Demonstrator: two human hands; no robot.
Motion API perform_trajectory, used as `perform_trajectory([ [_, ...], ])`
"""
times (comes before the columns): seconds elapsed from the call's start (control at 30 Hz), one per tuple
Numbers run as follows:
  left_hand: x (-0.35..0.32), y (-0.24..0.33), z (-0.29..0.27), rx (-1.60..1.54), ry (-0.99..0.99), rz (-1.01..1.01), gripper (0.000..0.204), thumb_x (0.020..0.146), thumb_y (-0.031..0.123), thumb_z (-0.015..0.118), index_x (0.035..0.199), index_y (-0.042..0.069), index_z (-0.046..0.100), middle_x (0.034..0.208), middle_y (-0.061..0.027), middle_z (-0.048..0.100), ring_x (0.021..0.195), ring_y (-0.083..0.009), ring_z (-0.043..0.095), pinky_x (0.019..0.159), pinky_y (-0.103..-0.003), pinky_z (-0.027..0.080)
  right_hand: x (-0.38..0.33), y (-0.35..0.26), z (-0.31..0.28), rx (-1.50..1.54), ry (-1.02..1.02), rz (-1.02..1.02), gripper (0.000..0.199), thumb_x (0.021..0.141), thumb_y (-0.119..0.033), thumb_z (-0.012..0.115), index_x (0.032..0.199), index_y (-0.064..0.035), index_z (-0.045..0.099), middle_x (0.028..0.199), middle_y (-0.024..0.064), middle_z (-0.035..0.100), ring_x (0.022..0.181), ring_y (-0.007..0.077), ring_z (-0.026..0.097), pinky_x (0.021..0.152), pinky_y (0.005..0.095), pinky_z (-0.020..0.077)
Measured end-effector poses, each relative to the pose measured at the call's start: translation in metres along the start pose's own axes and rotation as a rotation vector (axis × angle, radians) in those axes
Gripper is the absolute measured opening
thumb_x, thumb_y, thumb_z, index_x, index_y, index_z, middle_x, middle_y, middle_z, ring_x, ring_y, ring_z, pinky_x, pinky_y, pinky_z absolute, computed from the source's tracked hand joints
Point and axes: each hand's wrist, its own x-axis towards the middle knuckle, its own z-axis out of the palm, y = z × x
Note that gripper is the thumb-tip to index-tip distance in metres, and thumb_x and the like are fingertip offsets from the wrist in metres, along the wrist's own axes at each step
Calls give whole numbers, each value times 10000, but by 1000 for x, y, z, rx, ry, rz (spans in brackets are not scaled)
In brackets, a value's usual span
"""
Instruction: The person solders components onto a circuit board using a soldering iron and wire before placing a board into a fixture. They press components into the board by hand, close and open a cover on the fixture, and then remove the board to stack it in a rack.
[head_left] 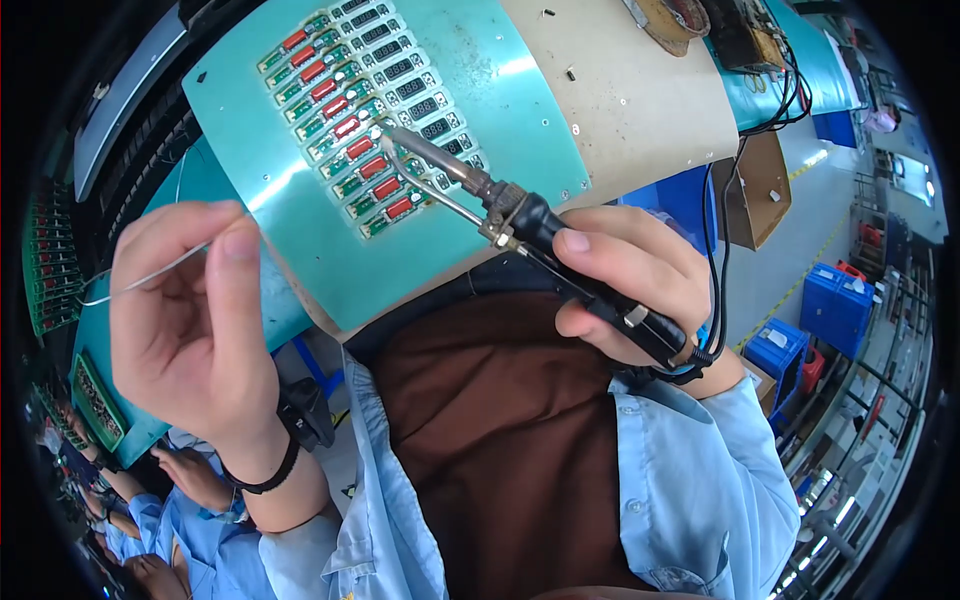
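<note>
Soldering iron (pixel 520 222) sits at frame centre, gripped in my right hand (pixel 630 285), fingers wrapped around its black handle; its tip meets the teal circuit-board panel (pixel 370 130) (rows of red and black components) at upper centre. My left hand (pixel 190 320), centre left, pinches solder wire (pixel 140 280) between thumb and forefinger.
</note>
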Motion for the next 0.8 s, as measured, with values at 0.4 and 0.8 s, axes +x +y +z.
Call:
perform_trajectory([
  [0.4, 6, -16, 8, 105, -10, 78, 148, 935, -96, 727, 1078, -57, 721, 1079, -122, 706, 747, -38, 630, 601, -150, 461, -9, -14, 12, -99, 0, 61, 499, 966, -365, 781, 1259, 24, 672, 1063, 206, 735, 845, 296, 734, 718, 355, 578],
  [0.8, 5, -19, 6, 145, -57, 94, 162, 938, -96, 721, 1092, -45, 712, 1071, -132, 713, 773, -67, 654, 602, -161, 472, -6, -12, 16, -80, -9, 76, 477, 952, -334, 800, 1250, 19, 682, 1057, 191, 743, 860, 295, 742, 711, 353, 582],
])
